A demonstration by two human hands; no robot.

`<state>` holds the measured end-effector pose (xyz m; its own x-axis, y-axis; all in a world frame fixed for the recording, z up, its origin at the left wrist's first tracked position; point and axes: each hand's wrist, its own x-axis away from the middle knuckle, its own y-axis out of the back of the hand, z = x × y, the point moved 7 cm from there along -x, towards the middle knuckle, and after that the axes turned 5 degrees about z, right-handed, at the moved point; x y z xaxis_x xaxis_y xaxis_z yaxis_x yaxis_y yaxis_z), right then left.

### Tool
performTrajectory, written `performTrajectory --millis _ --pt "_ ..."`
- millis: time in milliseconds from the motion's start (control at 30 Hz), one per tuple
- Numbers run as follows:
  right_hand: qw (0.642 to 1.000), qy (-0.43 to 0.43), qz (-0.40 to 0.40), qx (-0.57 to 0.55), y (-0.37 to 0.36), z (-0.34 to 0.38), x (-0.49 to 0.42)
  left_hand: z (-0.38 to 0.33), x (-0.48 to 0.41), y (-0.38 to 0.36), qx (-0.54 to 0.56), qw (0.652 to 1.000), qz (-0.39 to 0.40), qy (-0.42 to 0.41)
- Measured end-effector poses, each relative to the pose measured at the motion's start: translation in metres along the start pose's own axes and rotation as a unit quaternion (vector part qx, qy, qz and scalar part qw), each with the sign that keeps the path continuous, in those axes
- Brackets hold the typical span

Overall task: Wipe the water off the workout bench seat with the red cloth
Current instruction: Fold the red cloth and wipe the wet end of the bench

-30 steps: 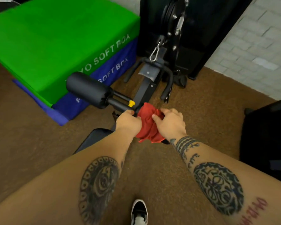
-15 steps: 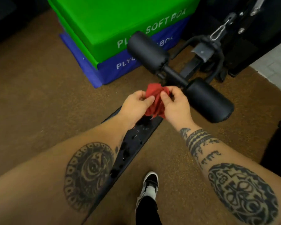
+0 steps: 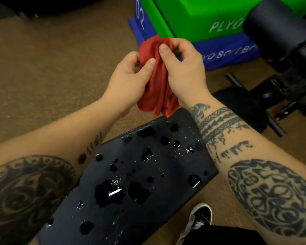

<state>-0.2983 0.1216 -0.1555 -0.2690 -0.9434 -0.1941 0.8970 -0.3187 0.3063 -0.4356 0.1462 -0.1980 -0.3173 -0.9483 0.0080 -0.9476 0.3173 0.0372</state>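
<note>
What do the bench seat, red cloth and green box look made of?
The bench seat: likely vinyl or faux-leather padding, smooth black semi-gloss; water beads on it instead of soaking in. The red cloth: thin soft fabric, matte; it bunches into loose folds. The green box: probably foam under a vinyl-type cover, slight sheen, printed lettering; core not visible.

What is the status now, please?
Left hand and right hand grip red cloth, held off workout bench seat. Water puddles unwiped. Nothing in the way.

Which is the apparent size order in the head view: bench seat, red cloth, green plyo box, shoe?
1. bench seat
2. green plyo box, cropped by the frame edge
3. red cloth
4. shoe, partly cropped
</note>
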Motion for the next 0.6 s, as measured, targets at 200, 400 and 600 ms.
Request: performTrajectory --millis 200,400,600 --pt "0.999 0.040 0.035 -0.013 -0.052 -0.028 0.008 0.043 0.009 0.037 0.012 0.999 -0.037 -0.038" --pt "0.995 0.055 0.077 -0.037 -0.061 -0.037 0.024 0.051 0.023 0.047 -0.020 0.998 -0.009 -0.053" --pt "0.987 0.097 0.115 -0.052 -0.049 -0.014 0.065 0.021 0.080 0.052 0.017 0.999 0.021 -0.039"
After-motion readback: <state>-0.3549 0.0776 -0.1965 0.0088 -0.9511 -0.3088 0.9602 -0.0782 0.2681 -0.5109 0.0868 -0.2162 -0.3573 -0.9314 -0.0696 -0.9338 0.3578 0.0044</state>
